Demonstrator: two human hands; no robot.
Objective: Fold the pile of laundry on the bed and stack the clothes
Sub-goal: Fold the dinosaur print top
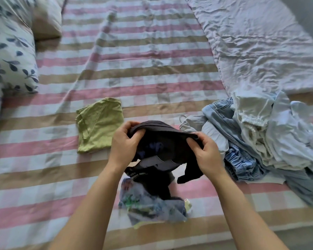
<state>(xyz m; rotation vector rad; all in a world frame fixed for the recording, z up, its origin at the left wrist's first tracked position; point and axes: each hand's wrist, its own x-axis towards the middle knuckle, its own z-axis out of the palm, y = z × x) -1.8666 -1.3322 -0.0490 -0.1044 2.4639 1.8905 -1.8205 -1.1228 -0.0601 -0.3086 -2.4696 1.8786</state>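
Near the bed's (43, 177) front edge, both hands grip a dark garment (163, 139).

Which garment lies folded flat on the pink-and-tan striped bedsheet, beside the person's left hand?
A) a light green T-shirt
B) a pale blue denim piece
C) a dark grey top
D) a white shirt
A: the light green T-shirt lies folded on the striped bedsheet, while the left hand and right hand both grip the dark grey garment.
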